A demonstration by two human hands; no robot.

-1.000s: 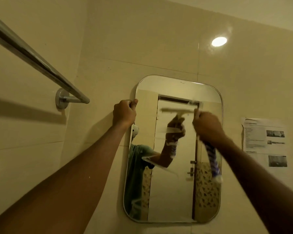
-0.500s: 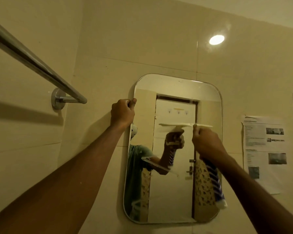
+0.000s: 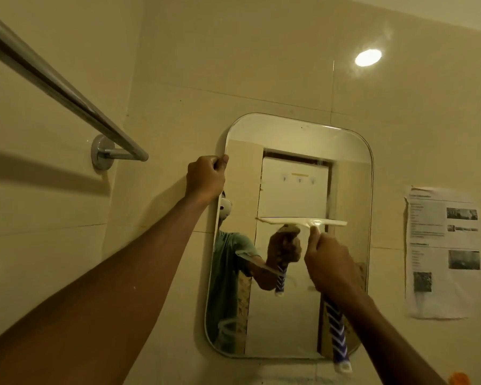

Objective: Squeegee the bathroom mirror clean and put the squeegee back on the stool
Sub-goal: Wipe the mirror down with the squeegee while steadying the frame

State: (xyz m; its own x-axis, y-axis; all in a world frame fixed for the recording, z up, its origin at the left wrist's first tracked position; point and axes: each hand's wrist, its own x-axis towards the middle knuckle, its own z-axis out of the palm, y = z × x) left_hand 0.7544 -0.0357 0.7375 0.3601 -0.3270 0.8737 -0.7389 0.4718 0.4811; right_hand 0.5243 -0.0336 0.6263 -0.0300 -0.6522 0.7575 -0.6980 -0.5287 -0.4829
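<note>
Lower now, the squeegee lies level across the mirror, right hand clamped on its handle beneath, left hand gripping the mirror's left edge.

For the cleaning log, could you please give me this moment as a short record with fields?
left hand: grips the upper left edge of the mirror
right hand: grips the squeegee by its blue-striped handle
blade: level, apparently against the glass, near mid-height, centre to right
wall, left: chrome towel rail
wall, right: printed sheet
stool: not in view
</note>
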